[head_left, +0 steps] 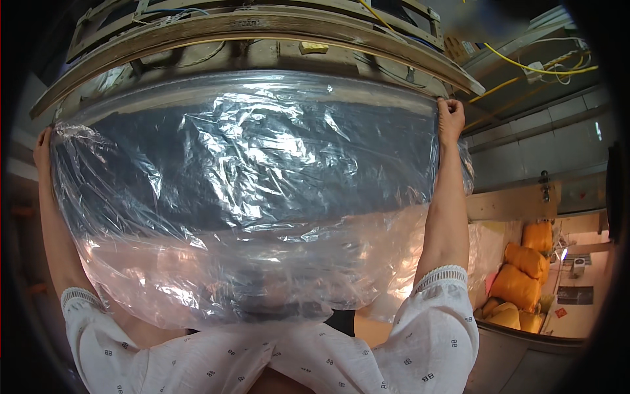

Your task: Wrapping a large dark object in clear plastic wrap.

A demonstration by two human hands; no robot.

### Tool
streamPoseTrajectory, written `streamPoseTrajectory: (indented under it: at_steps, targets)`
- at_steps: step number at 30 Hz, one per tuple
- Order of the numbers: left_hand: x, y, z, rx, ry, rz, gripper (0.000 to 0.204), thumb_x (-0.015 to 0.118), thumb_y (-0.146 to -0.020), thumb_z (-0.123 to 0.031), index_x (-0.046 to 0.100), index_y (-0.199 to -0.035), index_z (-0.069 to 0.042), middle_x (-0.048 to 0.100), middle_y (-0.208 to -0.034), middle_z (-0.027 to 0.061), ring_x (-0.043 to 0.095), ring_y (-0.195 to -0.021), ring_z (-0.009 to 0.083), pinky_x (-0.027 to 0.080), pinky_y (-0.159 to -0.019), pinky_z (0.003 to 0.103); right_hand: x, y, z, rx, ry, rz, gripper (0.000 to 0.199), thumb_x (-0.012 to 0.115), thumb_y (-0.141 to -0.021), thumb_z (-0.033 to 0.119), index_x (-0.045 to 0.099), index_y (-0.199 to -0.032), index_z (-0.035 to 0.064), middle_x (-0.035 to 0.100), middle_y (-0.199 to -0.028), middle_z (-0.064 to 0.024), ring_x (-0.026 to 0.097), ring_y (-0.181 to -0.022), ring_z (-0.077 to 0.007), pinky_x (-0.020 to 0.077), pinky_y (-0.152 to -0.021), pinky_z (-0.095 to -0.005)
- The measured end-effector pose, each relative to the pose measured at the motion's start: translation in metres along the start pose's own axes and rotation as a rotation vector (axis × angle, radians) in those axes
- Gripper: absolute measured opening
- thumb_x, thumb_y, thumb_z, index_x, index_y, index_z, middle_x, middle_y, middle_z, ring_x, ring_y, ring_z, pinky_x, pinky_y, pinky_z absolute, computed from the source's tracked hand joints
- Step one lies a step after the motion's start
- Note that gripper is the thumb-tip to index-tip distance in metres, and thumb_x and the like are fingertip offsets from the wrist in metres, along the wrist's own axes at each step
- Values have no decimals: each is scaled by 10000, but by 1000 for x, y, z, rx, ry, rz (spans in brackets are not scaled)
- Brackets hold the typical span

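Note:
A wide sheet of clear, crinkled plastic film (262, 171) is spread between my outstretched arms. Its lower part hangs toward my body, and a dark panel or cloth shows through its middle. At the far left, my left hand (43, 146) pinches the film's upper left corner. Over at the upper right, my right hand (451, 120) has its fingers closed on the film's other upper corner. Light glares off the creases, so what lies beneath is partly hidden.
Beyond the film runs a long wooden beam (249, 29) with a slatted frame behind it. A small yellow block (314, 48) lies near it. Yellow and white cables (548, 68) hang at the upper right. Stuffed orange sacks (518, 287) are piled at the lower right.

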State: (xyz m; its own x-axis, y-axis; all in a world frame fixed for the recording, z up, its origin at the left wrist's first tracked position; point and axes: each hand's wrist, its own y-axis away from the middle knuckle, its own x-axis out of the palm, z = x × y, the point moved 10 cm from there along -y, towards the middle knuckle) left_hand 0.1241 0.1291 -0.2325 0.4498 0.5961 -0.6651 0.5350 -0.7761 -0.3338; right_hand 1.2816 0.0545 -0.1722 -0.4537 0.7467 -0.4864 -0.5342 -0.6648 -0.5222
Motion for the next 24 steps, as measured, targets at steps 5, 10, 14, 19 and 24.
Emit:
streamPoseTrajectory:
  at_steps: [5, 10, 14, 19, 24]
  targets:
    - [-52, -32, 27, 56, -288, -130, 529, 560, -811, -495, 602, -1148, -90, 606, -1119, 88, 543, -1047, 190, 380, -900, 273, 3, -6, -1, -155, 161, -156, 324, 707, -683, 283, 550, -741, 5, 537, -735, -87, 499, -704, -170, 419, -669, -307]
    - [-24, 44, -40, 130, 229, -88, 400, 598, -842, -368, 608, -1071, -40, 615, -1019, 70, 547, -975, 147, 406, -857, 258, 4, -2, 13, -82, 207, 73, 276, 669, -756, 234, 560, -653, 2, 497, -587, -30, 430, -582, -125, 396, -565, -294]
    - [-4, 96, -118, 140, 220, -111, 298, 676, -782, -317, 651, -933, -61, 603, -821, 5, 535, -770, 94, 429, -705, 224, -20, -13, -32, -71, 161, 82, 352, 653, -810, 343, 558, -843, 5, 527, -766, -26, 453, -701, -132, 405, -680, -262]
    - [-22, 107, -118, 76, 378, -84, 245, 678, -779, -255, 660, -895, -40, 613, -778, -6, 536, -725, 76, 420, -680, 211, 4, 0, -23, 25, 18, 179, 358, 622, -834, 347, 548, -822, -3, 523, -757, -20, 442, -711, -126, 391, -679, -259]
    - [-8, 99, -114, 66, 353, -98, 253, 683, -763, -270, 668, -881, -47, 624, -782, 9, 546, -732, 92, 427, -688, 226, -1, -10, -31, 43, -55, 194, 357, 613, -841, 344, 548, -818, -7, 522, -757, -23, 438, -720, -128, 386, -676, -257]
